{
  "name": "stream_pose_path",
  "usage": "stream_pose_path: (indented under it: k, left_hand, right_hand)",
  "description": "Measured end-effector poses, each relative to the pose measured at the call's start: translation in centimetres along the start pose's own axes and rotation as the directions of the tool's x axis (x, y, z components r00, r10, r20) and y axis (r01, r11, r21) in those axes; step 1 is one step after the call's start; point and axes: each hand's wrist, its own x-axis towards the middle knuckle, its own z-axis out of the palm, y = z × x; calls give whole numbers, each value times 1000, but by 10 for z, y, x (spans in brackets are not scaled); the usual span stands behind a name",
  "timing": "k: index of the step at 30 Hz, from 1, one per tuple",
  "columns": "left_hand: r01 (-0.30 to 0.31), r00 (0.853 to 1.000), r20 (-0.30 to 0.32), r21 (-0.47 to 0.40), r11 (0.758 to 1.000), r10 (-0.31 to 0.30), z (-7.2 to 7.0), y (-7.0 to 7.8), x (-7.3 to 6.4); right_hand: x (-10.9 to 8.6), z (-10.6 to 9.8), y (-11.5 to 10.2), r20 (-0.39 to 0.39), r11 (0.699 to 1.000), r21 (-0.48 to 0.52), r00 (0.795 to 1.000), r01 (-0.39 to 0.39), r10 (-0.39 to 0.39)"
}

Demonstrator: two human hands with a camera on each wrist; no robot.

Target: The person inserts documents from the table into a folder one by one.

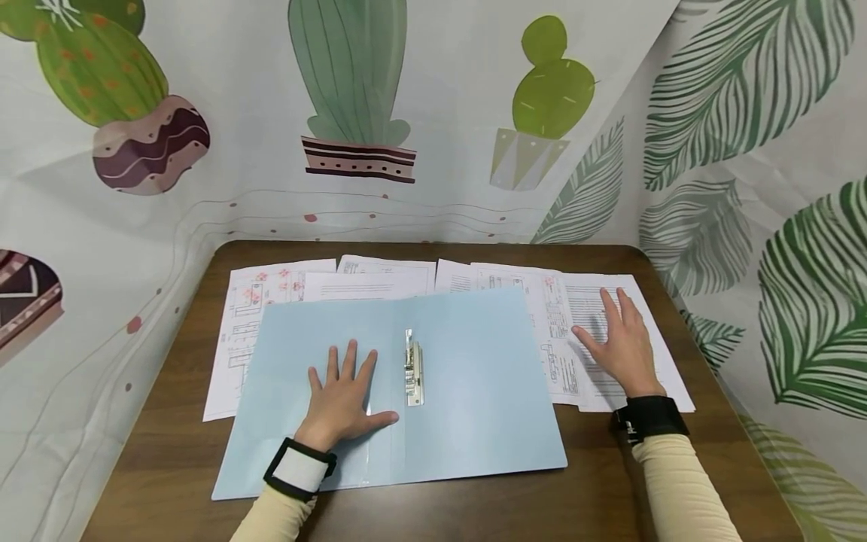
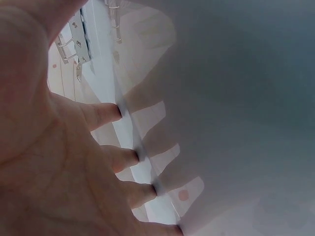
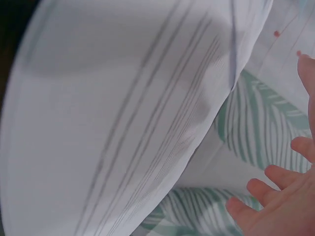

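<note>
Apparently at the step of steadying the opened blue folder, lying on the worktop and partly over papers. Pressing left of the metal clip with the left hand, fingers apart. Reaching over the right-hand sheets with the right hand, also fingers apart, holding nothing; contact unclear. Next, probably necessary: pinching one sheet carefully by its edge.

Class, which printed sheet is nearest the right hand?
The rightmost sheet, printed with close lines; the other sheets lie farther left, partly under the blue folder.
</note>
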Motion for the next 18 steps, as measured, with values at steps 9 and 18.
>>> stream_pose_path:
  k: [9, 18]
  left_hand:
    - [5, 1000, 0, 0, 1000, -5, 4, 0, 2]
    - [7, 1000, -12, 1, 1000, -7, 3, 0, 0]
  right_hand:
    - [1, -4, 33, 72, 997, -38, 995, -70, 73]
    - [4, -9, 52, 203, 984, -74, 964, -162, 174]
